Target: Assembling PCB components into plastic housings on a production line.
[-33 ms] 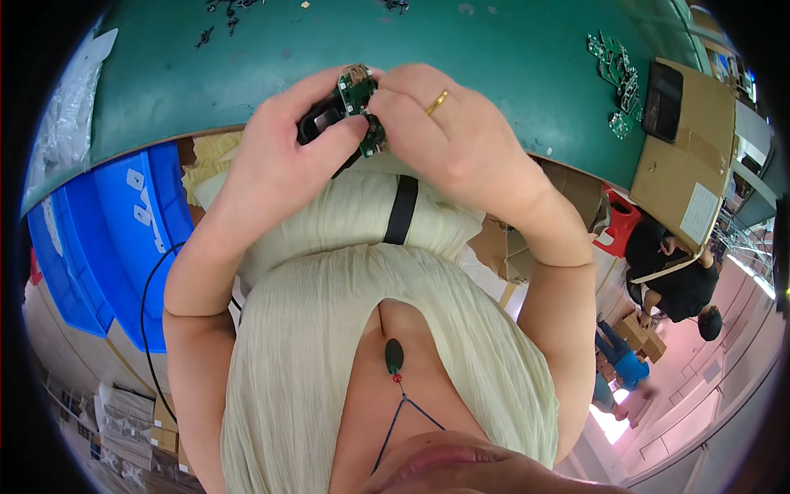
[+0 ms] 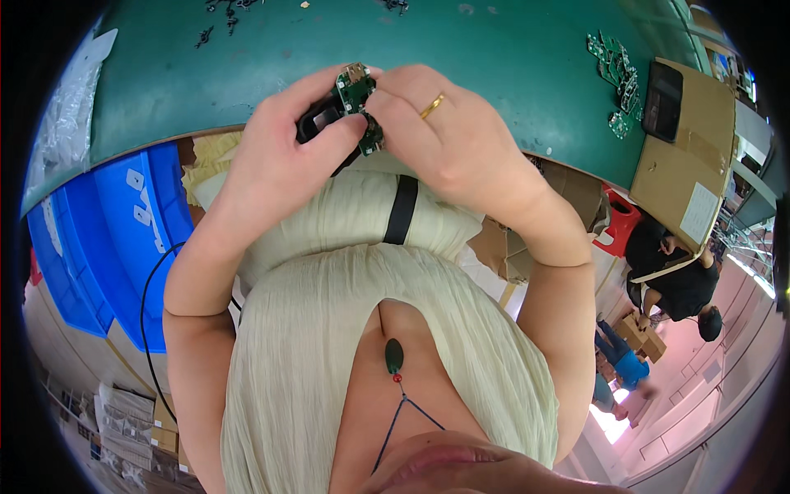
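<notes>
Above the near edge of the green table, my left hand (image 2: 284, 136) is closed round a black plastic housing (image 2: 319, 121) with a greyish rectangular part on it. Its thumb presses on a green circuit board (image 2: 354, 92) that lies along the housing's right side. At the board's upper end is a metal-coloured connector. My right hand (image 2: 448, 136) wears a gold ring, and its bent thumb and fingers close on the board's right edge. These fingers hide part of the board, so I cannot tell whether it is fixed to the housing.
Several green circuit boards (image 2: 619, 78) lie at the table's right (image 2: 510, 49), beside a cardboard box (image 2: 687, 156) with a black tray-like piece (image 2: 663, 100). Small black parts (image 2: 232, 12) lie at the far left. Blue bins (image 2: 140, 239) stand lower left, near a black cable (image 2: 144, 321).
My right hand and the upper end of the circuit board have shifted very slightly left. My left hand keeps its hold on the housing.
</notes>
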The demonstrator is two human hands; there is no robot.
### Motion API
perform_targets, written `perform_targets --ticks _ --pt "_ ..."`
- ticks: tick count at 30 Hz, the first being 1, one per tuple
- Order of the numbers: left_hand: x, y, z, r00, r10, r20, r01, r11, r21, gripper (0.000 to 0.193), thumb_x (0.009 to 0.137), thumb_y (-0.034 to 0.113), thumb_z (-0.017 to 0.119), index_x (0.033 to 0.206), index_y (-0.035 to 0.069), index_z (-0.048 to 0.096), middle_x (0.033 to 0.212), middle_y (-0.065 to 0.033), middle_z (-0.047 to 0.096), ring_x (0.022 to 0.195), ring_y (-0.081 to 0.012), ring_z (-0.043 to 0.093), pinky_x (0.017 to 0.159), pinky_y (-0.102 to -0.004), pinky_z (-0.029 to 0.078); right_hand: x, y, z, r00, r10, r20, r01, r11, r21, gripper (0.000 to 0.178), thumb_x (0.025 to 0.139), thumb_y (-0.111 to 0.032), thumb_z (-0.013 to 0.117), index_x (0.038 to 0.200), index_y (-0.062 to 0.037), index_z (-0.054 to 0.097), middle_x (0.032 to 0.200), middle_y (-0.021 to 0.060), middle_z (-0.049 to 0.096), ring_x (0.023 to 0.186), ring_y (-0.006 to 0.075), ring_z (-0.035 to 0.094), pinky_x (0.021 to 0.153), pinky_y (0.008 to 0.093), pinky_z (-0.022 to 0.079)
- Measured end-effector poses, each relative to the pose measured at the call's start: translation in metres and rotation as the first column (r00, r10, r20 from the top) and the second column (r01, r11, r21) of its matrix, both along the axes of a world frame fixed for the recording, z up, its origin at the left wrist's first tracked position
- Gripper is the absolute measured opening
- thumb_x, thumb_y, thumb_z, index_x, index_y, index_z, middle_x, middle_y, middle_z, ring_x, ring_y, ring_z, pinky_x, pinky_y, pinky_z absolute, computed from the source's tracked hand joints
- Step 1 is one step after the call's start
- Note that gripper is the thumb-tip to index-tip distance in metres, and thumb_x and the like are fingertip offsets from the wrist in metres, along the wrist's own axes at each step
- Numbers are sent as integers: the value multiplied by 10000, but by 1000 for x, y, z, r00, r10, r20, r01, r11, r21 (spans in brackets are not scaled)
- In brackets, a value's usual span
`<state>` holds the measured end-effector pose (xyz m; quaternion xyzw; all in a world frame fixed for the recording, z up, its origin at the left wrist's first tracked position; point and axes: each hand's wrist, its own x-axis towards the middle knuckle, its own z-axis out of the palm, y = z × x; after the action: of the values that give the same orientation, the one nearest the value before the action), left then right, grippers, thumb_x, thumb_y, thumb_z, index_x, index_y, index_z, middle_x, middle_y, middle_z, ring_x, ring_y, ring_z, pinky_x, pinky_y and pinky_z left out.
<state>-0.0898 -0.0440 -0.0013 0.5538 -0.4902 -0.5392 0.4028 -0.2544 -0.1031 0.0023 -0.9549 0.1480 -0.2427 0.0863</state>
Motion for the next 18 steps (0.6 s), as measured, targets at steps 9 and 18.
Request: perform_targets --ticks 9,18 --pt "-2 3 -4 999 51 4 -51 998 -25 305 762 81 550 1062 26 565 703 24 535 596 -34 413 552 -186 374 3 5 -8 998 -44 36 44 999 24 201 619 -74 565 788 -4 483 831 110 500 734 222 539 526 276 482" --pt "9 3 13 995 -33 -91 42 995 96 323 784 64 526 1104 24 545 912 -25 592 797 -58 534 727 -208 441 -1 -5 -2 963 -67 261 -68 877 476 163 705 82 623 850 28 572 822 115 580 716 208 578 583 275 484"
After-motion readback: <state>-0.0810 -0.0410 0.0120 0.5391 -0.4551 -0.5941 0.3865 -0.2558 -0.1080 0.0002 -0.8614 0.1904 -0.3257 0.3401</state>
